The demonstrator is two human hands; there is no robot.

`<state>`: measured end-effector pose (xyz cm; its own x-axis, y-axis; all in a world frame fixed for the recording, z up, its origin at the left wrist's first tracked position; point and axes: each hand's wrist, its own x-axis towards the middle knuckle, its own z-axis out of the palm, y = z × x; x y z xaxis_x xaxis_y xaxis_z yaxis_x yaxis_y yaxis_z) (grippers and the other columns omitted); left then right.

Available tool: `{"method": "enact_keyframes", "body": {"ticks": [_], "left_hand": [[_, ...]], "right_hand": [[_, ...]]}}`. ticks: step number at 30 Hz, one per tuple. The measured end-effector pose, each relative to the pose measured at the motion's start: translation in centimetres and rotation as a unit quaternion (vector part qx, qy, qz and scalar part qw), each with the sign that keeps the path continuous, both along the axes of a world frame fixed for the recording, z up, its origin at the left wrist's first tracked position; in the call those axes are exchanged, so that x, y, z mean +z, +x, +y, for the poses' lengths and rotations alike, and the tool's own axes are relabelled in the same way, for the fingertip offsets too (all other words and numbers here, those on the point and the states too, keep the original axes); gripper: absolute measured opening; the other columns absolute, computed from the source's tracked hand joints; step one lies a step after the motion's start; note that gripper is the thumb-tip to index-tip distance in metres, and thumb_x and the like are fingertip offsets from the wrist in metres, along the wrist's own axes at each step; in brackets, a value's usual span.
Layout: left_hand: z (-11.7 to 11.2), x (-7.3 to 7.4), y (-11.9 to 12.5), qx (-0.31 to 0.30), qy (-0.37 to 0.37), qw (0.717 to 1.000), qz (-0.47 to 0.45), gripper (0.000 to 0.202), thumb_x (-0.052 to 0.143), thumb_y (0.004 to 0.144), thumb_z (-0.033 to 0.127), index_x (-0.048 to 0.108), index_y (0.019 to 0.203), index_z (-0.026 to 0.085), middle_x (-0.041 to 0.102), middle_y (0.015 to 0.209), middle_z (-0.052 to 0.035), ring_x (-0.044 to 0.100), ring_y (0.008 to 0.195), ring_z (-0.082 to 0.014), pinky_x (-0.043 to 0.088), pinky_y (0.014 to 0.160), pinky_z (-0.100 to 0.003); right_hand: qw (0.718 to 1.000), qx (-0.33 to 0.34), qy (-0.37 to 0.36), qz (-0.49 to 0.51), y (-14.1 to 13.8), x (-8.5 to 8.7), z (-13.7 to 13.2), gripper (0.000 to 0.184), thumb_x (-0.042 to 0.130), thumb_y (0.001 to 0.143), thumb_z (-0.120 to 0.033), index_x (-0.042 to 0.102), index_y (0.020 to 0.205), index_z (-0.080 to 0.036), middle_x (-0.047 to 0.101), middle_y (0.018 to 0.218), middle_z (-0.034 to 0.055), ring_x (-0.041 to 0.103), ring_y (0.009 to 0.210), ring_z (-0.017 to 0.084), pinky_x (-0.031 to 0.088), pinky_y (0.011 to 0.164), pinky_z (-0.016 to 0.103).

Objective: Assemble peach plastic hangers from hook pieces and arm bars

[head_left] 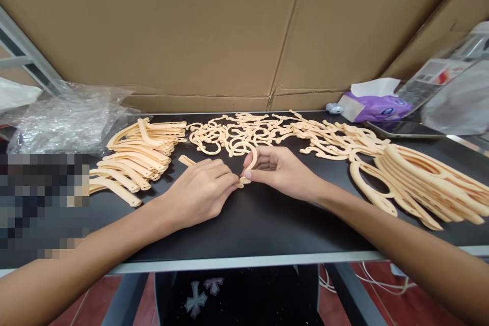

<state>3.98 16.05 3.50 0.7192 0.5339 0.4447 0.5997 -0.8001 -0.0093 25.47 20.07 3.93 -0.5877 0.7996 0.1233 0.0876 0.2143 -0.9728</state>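
Near the middle of the black table, my left hand (202, 188) is closed over a flat beige plastic strip (186, 161), whose far end sticks out past the knuckles. My right hand (280, 170) pinches a curved beige plastic hook (253, 155) between thumb and fingers. The hook's lower end meets a small holed end at my left fingertips; whether the two are joined I cannot tell. Left of my hands lies a pile of similar holed strips (130, 163). Behind them are scattered loose curved hooks (206, 150).
Beige frames with large openings (431, 183) are stacked at the right. Clear plastic wrap (69, 117) lies back left. A purple tissue pack (382, 107) and a dark flat device (405, 130) sit back right. A cardboard wall (171, 30) rises behind the table (263, 234).
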Motion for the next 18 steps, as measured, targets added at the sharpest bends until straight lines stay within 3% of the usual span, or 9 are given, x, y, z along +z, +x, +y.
{"method": "enact_keyframes", "body": {"ticks": [6, 12, 18], "left_hand": [[-0.09, 0.08, 0.01, 0.002, 0.006, 1.000, 0.001, 0.023, 0.050, 0.100, 0.018, 0.069, 0.088, 0.013, 0.068, 0.081, -0.0063, 0.061, 0.074, -0.0191, 0.049, 0.069, -0.033], [-0.05, 0.06, 0.06, 0.001, -0.001, 1.000, 0.002, 0.023, 0.049, 0.100, 0.017, 0.069, 0.089, 0.012, 0.069, 0.081, -0.0065, 0.061, 0.074, -0.0189, 0.049, 0.069, -0.032], [-0.03, 0.05, 0.14, -0.006, 0.021, 1.000, 0.003, 0.024, 0.049, 0.099, 0.016, 0.070, 0.088, 0.012, 0.069, 0.081, -0.0066, 0.061, 0.073, -0.0190, 0.049, 0.069, -0.032]], "right_hand": [[0.999, -0.006, -0.009, -0.051, 0.40, 0.05, 0.48, 0.015, 0.073, 0.074, -0.022, 0.060, 0.080, -0.018, 0.067, 0.072, -0.0008, 0.063, 0.071, 0.014, 0.047, 0.070, 0.030], [0.996, -0.014, -0.084, -0.018, 0.34, 0.07, 0.44, 0.022, 0.078, 0.070, -0.025, 0.060, 0.080, -0.018, 0.070, 0.069, 0.0002, 0.063, 0.066, 0.014, 0.047, 0.070, 0.030], [0.995, -0.010, -0.091, -0.027, 0.12, 0.26, 0.17, 0.021, 0.077, 0.071, -0.023, 0.060, 0.082, -0.018, 0.073, 0.071, 0.0016, 0.065, 0.066, 0.014, 0.048, 0.070, 0.031]]}}
